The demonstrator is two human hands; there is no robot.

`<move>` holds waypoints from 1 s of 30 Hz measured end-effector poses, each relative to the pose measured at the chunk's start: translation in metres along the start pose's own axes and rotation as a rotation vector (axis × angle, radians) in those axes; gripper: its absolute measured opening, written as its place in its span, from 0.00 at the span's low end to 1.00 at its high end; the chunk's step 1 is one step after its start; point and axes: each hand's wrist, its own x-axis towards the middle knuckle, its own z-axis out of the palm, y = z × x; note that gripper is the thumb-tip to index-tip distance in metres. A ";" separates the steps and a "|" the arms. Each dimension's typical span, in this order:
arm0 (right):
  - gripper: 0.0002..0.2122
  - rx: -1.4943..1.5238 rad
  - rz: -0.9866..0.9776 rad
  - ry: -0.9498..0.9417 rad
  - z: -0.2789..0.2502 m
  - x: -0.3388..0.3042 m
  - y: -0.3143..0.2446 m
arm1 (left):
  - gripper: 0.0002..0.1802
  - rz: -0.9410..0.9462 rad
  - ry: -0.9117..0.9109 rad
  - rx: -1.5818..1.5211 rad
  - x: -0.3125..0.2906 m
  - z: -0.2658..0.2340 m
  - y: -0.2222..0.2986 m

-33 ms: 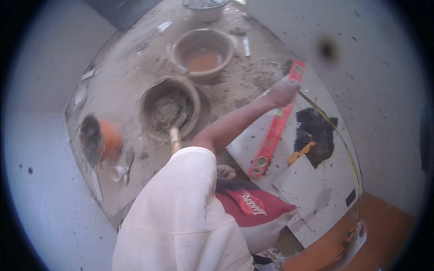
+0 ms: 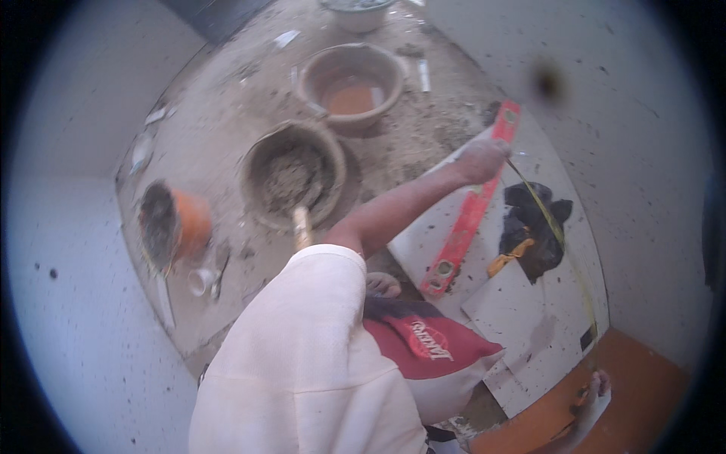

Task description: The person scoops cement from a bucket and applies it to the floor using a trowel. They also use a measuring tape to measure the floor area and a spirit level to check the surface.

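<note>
My left hand (image 2: 484,160) is closed on the end of a yellow tape measure blade (image 2: 542,206), over the upper part of a red spirit level (image 2: 469,223). It cannot be told whether it also grips the level. The blade bows down to the right toward my right hand (image 2: 597,390), low at the right edge. That hand is curled against a small orange-and-black thing (image 2: 581,397), seemingly the tape's case, mostly hidden. The level lies slanted across a pale speckled board (image 2: 423,234). A crumpled black plastic bag (image 2: 541,257) with an orange strip (image 2: 510,257) lies under the blade.
A tub of grey mortar (image 2: 253,204) with a wooden handle (image 2: 302,227) stands left of my arm. Beyond it is a basin (image 2: 397,79) of brownish water. An orange bucket (image 2: 195,223) lies left, near a white cup (image 2: 200,281). Walls bound both sides.
The whole view has shifted slightly, so the floor things sit a little further right. The tape blade bows less to the right and looks blurred. Both hands keep about the same hold.
</note>
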 end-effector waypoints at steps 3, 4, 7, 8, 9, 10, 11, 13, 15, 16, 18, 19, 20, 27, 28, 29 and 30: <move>0.13 0.043 0.004 -0.194 0.039 0.012 0.021 | 0.08 -0.031 -0.042 -0.127 -0.041 -0.008 0.038; 0.13 0.006 -0.012 -0.227 0.048 0.006 0.014 | 0.07 -0.043 -0.077 -0.173 -0.050 -0.006 0.055; 0.14 -0.065 -0.033 -0.450 0.112 0.018 -0.014 | 0.11 -0.176 -0.064 -0.387 -0.108 -0.022 0.090; 0.14 -0.068 0.001 -0.501 0.131 0.022 -0.013 | 0.13 -0.237 -0.071 -0.518 -0.125 -0.035 0.110; 0.15 -0.075 0.036 -0.549 0.149 0.026 -0.015 | 0.15 -0.294 -0.074 -0.653 -0.141 -0.047 0.120; 0.16 -0.135 0.001 -0.597 0.169 0.027 -0.024 | 0.17 -0.318 -0.078 -0.644 -0.162 -0.055 0.122; 0.17 -0.198 -0.031 -0.639 0.189 0.025 -0.035 | 0.19 -0.339 -0.084 -0.642 -0.187 -0.061 0.124; 0.23 -0.145 -0.065 -0.566 0.236 0.018 -0.048 | 0.22 -0.509 -0.130 -0.610 -0.249 -0.074 0.121; 0.25 -0.134 -0.078 -0.711 0.275 0.035 -0.041 | 0.23 -0.635 -0.152 -0.479 -0.328 -0.086 0.101; 0.25 -0.093 -0.169 -0.674 0.297 0.043 -0.033 | 0.22 -0.722 -0.105 -0.531 -0.351 -0.112 0.109; 0.22 0.011 -0.210 -0.745 0.332 0.049 -0.032 | 0.20 -0.811 -0.089 -0.187 -0.418 -0.121 0.095; 0.20 0.066 -0.278 -0.721 0.351 0.065 -0.021 | 0.19 -0.946 -0.220 -0.292 -0.429 -0.138 0.092; 0.21 0.058 -0.277 -0.745 0.370 0.062 -0.028 | 0.18 -1.030 -0.265 -0.204 -0.454 -0.145 0.094; 0.15 -0.036 -0.527 -0.714 0.416 0.007 -0.079 | 0.14 -1.069 -0.297 -0.281 -0.531 -0.182 0.065; 0.19 -0.017 -0.687 -0.501 0.428 0.025 -0.054 | 0.14 -1.031 -0.350 -0.319 -0.513 -0.165 0.046; 0.18 -0.009 -0.682 -0.596 0.429 0.007 -0.066 | 0.14 -1.051 -0.329 -0.336 -0.531 -0.168 0.040; 0.17 -0.022 -0.656 -0.647 0.414 0.003 -0.071 | 0.14 -1.022 -0.318 -0.391 -0.529 -0.164 0.032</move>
